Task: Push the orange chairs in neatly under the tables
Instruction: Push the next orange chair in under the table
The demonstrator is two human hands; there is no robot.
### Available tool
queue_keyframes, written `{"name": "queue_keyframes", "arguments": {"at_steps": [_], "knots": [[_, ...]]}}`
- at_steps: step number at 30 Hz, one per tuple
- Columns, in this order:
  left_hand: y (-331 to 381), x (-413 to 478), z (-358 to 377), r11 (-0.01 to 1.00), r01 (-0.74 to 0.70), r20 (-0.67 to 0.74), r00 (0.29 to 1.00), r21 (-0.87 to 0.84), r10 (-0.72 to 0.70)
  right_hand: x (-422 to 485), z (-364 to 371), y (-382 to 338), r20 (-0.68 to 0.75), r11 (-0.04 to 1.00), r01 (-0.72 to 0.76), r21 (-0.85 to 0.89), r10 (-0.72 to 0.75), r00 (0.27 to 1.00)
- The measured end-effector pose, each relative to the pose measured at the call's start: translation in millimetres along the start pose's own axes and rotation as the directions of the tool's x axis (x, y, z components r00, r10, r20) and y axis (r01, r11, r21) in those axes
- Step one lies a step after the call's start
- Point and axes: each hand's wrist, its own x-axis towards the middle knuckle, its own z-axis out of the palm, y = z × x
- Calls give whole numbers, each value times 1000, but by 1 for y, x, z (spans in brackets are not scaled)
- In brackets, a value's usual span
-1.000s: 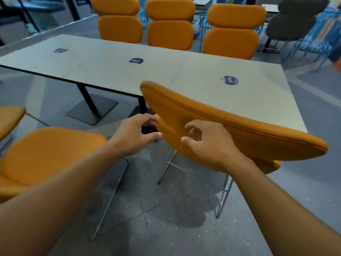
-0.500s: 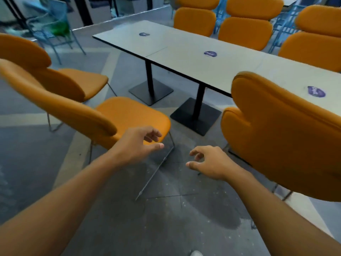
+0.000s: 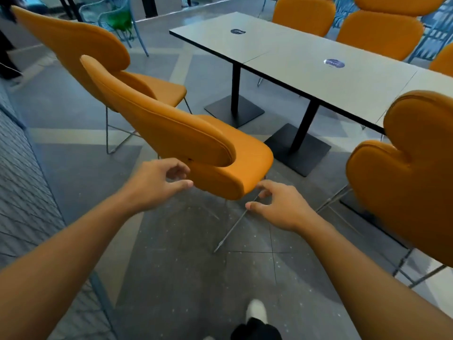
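Observation:
An orange chair on thin metal legs stands out from the grey tables, its seat turned toward them. My left hand hovers at the rear left of its seat, fingers loosely curled, holding nothing. My right hand hovers just below the seat's front corner, fingers loosely curled and empty. A second orange chair stands behind it at the left, also away from the table. A third orange chair is at the right, its back toward me, close to the table edge.
More orange chairs line the far side of the tables. Black pedestal bases stand under the tabletops. A blue wire chair is at the back left. A grey textured wall runs along my left. My shoe shows below.
I let go of the right-hand chair's back and turned left. The middle chair now sits right in front of me, and both hands have come up close to its seat.

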Motion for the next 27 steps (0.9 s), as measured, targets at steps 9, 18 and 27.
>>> {"name": "queue_keyframes", "arguments": {"at_steps": [9, 18, 27], "knots": [[-40, 52, -66, 989, 67, -280, 959, 130, -28, 67, -26, -49, -191, 979, 132, 153, -101, 976], [-60, 117, -90, 930, 31, -201, 979, 367, 47, 139, -35, -101, -62, 961, 251, 114, -245, 968], [-92, 159, -96, 894, -94, -113, 981, 438, 158, 155, -41, -125, 135, 961, 252, 111, -265, 955]]}}
